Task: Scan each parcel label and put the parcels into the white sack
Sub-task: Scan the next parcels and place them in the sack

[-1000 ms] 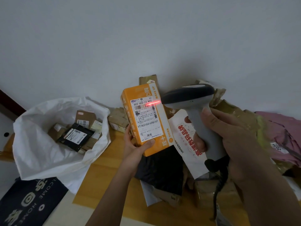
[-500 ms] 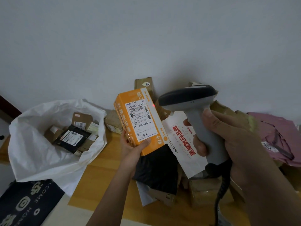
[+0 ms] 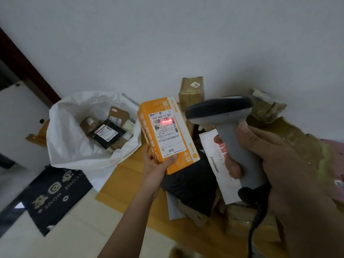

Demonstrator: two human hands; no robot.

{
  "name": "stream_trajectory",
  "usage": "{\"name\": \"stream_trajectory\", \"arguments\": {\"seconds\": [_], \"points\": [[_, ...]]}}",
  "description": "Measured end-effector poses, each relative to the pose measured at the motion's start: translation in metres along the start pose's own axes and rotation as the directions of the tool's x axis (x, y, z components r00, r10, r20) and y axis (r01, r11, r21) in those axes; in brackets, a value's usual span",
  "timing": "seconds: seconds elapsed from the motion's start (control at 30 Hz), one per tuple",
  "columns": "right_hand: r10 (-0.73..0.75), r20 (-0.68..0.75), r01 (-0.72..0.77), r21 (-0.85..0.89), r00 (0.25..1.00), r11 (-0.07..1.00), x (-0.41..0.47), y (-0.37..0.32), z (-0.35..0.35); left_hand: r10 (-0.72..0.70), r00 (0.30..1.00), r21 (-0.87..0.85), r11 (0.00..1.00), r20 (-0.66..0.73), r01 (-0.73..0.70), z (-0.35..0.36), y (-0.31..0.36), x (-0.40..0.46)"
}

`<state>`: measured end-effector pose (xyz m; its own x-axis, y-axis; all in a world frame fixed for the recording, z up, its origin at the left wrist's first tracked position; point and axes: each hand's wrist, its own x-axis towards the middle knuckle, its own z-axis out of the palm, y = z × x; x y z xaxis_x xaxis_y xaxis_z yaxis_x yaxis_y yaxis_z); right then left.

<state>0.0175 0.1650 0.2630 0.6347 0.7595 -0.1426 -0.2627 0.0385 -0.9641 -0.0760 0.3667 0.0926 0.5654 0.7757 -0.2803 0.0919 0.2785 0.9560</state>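
A: Head view, nearest first: our right hand (image 3: 279, 164) wraps the scanner (image 3: 229, 131) grip. Left hand (image 3: 156, 164) clamps the orange parcel (image 3: 167, 135) from below, label facing us.

B: Beam?

A: Red line sits on the barcode, so we judge this scan is in progress.

B: Progress?

A: Behind it, an unsorted pile: black bag (image 3: 189, 185), white packet (image 3: 217, 170), taped boxes (image 3: 190, 90) on the tabletop (image 3: 130, 175). Farther left, white sack (image 3: 74, 142) already holds several parcels. We'd say plenty left.
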Motion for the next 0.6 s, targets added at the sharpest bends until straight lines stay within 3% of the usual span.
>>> {"name": "stream_trajectory", "arguments": {"seconds": [0.37,0.6], "points": [[-0.017,0.073,0.022,-0.071,0.997,0.997,0.059,0.023,0.067,-0.04,0.997,-0.042,0.998,-0.063,0.037,-0.073,-0.007,0.048],[0.065,-0.033,-0.065,0.021,0.997,0.998,0.138,0.061,0.147,-0.118,0.993,-0.009,0.993,-0.011,0.117,-0.153,-0.007,0.131]]}}
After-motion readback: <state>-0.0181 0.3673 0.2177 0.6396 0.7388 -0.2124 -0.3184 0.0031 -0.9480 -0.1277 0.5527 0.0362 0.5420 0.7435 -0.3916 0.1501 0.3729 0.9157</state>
